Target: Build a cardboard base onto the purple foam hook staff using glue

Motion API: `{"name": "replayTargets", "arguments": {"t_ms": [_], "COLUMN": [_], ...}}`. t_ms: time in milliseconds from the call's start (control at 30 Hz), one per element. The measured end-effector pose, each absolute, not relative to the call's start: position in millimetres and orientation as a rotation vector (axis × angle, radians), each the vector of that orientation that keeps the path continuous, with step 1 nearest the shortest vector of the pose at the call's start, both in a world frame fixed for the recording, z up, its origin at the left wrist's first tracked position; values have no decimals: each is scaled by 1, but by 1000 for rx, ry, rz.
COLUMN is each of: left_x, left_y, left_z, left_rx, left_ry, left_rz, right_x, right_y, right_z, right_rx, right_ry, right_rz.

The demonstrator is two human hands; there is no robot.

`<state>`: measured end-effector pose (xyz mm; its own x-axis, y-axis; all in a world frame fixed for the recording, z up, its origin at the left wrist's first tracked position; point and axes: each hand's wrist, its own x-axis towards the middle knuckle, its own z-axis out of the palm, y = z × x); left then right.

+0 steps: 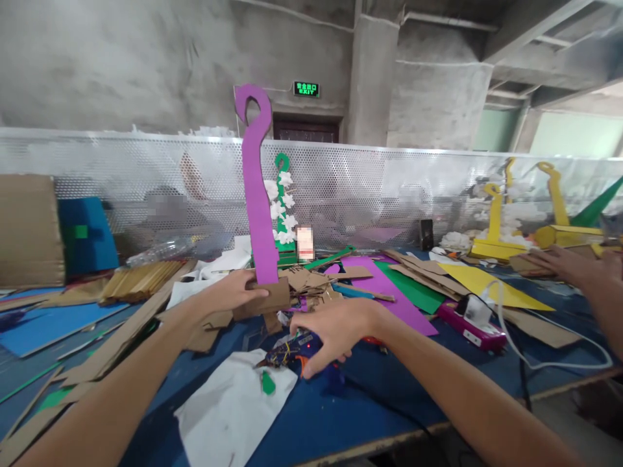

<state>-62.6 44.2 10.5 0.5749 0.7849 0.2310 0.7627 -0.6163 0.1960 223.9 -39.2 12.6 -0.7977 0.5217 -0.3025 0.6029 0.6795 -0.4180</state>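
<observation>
My left hand point(231, 290) grips a small brown cardboard base point(275, 297), its thumb over the near side. Out of that base rises a tall purple piece point(259, 194) with a curled hook at its top, standing nearly upright. My right hand point(335, 331) is closed over a dark blue hot glue gun point(287, 351) with an orange trigger, low over the table. Part of the gun is hidden beneath the palm. Under the nozzle lies a crumpled white sheet point(233, 415) with a green scrap point(267, 383) on it.
A green hook piece with white tufts point(282, 201) stands behind. Cardboard scraps point(311, 280) and purple sheet point(389, 295) cover the middle. At right are a magenta power strip point(472, 327), yellow hook pieces point(494, 224) and another person's hand point(559, 263). A perforated metal panel point(350, 188) runs behind.
</observation>
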Motion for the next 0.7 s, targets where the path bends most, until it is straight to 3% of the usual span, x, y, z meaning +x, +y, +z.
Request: {"name": "replayTargets", "arguments": {"t_ms": [100, 500, 700], "left_x": [-62, -61, -59], "left_y": [43, 43, 43], "left_z": [10, 11, 11], "left_rx": [2713, 2711, 2682], "left_ry": [1367, 1329, 1329], "left_rz": [453, 441, 432], "right_x": [214, 226, 232], "right_y": [-49, -35, -46], "right_z": [7, 13, 29], "right_rx": [1015, 1009, 1059], "right_ry": [2628, 2564, 2727], "right_rz": [-713, -1039, -881]}}
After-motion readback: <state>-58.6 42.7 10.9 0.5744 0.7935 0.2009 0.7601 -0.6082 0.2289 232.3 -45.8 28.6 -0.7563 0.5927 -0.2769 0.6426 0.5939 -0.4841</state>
